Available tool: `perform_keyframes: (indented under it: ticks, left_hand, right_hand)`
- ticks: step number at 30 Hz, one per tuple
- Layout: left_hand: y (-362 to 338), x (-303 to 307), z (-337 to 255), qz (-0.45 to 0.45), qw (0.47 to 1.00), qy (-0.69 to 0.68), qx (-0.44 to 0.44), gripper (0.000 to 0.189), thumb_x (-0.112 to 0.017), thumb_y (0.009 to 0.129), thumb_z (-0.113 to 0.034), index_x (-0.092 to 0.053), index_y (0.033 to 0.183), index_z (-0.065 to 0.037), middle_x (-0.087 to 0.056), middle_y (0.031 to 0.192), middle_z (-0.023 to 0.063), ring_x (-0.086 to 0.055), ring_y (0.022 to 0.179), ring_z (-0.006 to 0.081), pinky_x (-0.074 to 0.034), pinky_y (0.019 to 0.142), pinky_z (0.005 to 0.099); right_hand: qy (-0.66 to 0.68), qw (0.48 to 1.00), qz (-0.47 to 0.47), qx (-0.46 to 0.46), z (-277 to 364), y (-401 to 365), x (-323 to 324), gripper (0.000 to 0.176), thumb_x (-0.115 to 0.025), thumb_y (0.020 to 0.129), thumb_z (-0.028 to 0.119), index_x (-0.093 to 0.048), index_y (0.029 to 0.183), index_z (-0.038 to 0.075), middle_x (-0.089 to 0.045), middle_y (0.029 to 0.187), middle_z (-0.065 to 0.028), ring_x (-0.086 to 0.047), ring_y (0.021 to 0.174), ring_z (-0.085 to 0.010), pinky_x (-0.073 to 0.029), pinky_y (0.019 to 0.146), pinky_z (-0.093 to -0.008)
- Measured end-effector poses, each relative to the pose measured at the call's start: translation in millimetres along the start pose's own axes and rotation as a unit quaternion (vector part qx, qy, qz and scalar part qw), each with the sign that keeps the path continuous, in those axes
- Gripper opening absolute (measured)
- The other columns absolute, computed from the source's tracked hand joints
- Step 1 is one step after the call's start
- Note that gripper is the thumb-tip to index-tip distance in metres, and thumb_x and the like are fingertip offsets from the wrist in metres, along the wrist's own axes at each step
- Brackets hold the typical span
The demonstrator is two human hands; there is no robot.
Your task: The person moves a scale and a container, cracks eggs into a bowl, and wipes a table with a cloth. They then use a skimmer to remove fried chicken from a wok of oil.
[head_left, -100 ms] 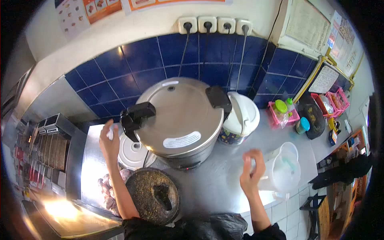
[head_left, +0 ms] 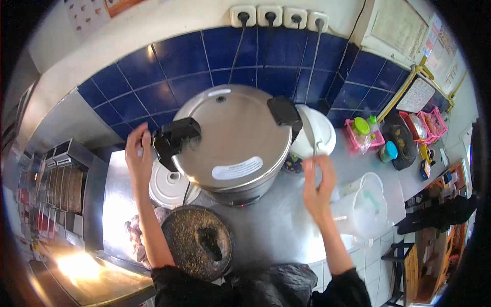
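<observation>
A large steel pot [head_left: 232,135] with a lid and black side handles stands in the middle of the steel counter. Beside its left black handle [head_left: 176,138] is my left hand [head_left: 138,153], raised, fingers apart, holding nothing. To the right of the pot, my right hand [head_left: 318,187] is up in the air with thumb and fingers apart and nothing between them. It is just below a white-lidded container [head_left: 312,133] and left of a clear plastic jug [head_left: 365,210].
A stone mortar [head_left: 197,243] and a round white lid [head_left: 171,187] lie in front of the pot. Shallots [head_left: 135,238] are at the left. Pink baskets [head_left: 363,135] and a blue-lidded jar [head_left: 388,152] stand at the right. Sockets [head_left: 269,16] with cords line the wall.
Both hands have moved up and forward. My right hand is nearer the white-lidded container, and my left hand is closer to the pot's left handle. The view has shifted slightly.
</observation>
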State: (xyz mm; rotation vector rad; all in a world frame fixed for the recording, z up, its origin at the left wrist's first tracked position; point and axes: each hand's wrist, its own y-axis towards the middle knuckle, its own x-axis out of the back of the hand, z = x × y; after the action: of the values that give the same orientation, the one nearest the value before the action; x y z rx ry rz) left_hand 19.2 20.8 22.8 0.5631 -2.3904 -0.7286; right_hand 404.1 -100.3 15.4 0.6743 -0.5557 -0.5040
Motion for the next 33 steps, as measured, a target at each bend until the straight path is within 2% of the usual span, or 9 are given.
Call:
perform_keyframes:
  ticks: [6, 8, 9, 16, 19, 21, 24, 28, 33]
  left_hand:
    - [56, -43, -30, -0.04, 0.983, 0.11, -0.14, 0.032, -0.051, 0.097, -0.031, -0.066, 0.114, -0.009, -0.065, 0.115, 0.0112, -0.061, 0.104, 0.0272, -0.045, 0.093, 0.0363]
    - [46, -69, -9, 0.167, 0.932, 0.319, 0.039, 0.032, -0.051, 0.097, -0.031, -0.065, 0.115, -0.009, -0.066, 0.11, 0.0118, -0.059, 0.104, 0.0333, -0.043, 0.095, 0.0398]
    - [43, -74, 17, 0.084, 0.95, 0.285, -0.098, 0.032, -0.051, 0.096, -0.031, -0.066, 0.114, -0.009, -0.067, 0.105, 0.0107, -0.058, 0.104, 0.034, -0.042, 0.097, 0.0423]
    - [-1, -63, -16, -0.058, 0.976, 0.022, -0.21, 0.026, -0.049, 0.096, -0.021, -0.066, 0.104, -0.003, -0.068, 0.098, 0.0117, -0.062, 0.095, 0.0246, -0.044, 0.089, 0.0362]
    - [-132, -60, -39, -0.096, 0.99, -0.097, 0.045, 0.032, -0.044, 0.098, -0.018, -0.065, 0.084, 0.002, -0.066, 0.081, 0.0127, -0.061, 0.072, 0.0223, -0.046, 0.07, 0.0319]
    - [-214, -73, -40, -0.039, 0.992, -0.12, 0.011, 0.032, -0.046, 0.097, -0.019, -0.058, 0.075, 0.001, -0.061, 0.071, 0.0085, -0.053, 0.058, 0.0144, -0.044, 0.056, 0.0278]
    - [-316, -115, -50, 0.152, 0.854, -0.267, 0.42, 0.027, -0.048, 0.099, -0.02, -0.064, 0.091, 0.0, -0.062, 0.073, 0.0073, -0.059, 0.062, 0.0119, -0.05, 0.055, 0.0258]
    - [-365, -169, -8, 0.127, 0.781, -0.323, 0.52, 0.039, -0.046, 0.101, -0.035, -0.063, 0.102, 0.0, -0.063, 0.082, 0.008, -0.06, 0.064, 0.0138, -0.052, 0.053, 0.0288]
    - [-353, -198, 14, 0.055, 0.82, -0.267, 0.504, 0.055, -0.045, 0.097, -0.052, -0.064, 0.104, 0.0, -0.063, 0.08, 0.0055, -0.062, 0.067, 0.0136, -0.059, 0.058, 0.0331]
  right_hand:
    - [0.055, 0.995, -0.032, 0.074, 18, 103, -60, 0.01, -0.06, 0.087, 0.008, -0.058, 0.083, -0.001, -0.059, 0.08, -0.0127, -0.057, 0.076, -0.028, -0.044, 0.07, -0.036]
    - [0.002, 0.993, -0.015, 0.12, 8, 105, -83, 0.014, -0.059, 0.089, 0.014, -0.059, 0.093, 0.001, -0.06, 0.094, -0.0148, -0.057, 0.089, -0.0306, -0.043, 0.077, -0.0406]
    - [0.001, 0.993, -0.015, 0.119, 3, 103, -95, 0.014, -0.059, 0.089, 0.014, -0.059, 0.093, 0.001, -0.06, 0.094, -0.0148, -0.057, 0.089, -0.0306, -0.043, 0.077, -0.0406]
    - [-0.168, 0.959, 0.134, 0.186, -30, 48, -145, 0.034, -0.055, 0.091, 0.026, -0.052, 0.118, 0.005, -0.048, 0.129, -0.0189, -0.04, 0.127, -0.0387, -0.027, 0.108, -0.054]
    - [-0.088, 0.971, 0.115, 0.19, -25, 41, -118, 0.031, -0.059, 0.087, 0.019, -0.054, 0.113, 0.003, -0.053, 0.119, -0.0186, -0.046, 0.119, -0.0377, -0.032, 0.103, -0.0534]
    - [-0.033, 0.986, 0.102, 0.127, -26, 2, -90, 0.023, -0.062, 0.084, 0.01, -0.058, 0.105, 0.003, -0.058, 0.109, -0.0165, -0.053, 0.106, -0.0361, -0.039, 0.092, -0.0477]
    - [-0.001, 0.986, 0.163, 0.026, -17, -61, -25, 0.01, -0.063, 0.079, 0.0, -0.061, 0.089, 0.001, -0.063, 0.091, -0.014, -0.059, 0.084, -0.0329, -0.045, 0.075, -0.0415]
    - [-0.031, 0.978, 0.182, -0.101, -10, -126, 82, 0.003, -0.062, 0.08, -0.001, -0.062, 0.083, 0.0, -0.063, 0.078, -0.0143, -0.059, 0.073, -0.0334, -0.047, 0.07, -0.0401]
    - [-0.17, 0.964, 0.039, -0.201, -18, -168, 226, 0.016, -0.051, 0.09, 0.006, -0.059, 0.081, -0.003, -0.061, 0.078, -0.0126, -0.059, 0.075, -0.0257, -0.045, 0.073, -0.0356]
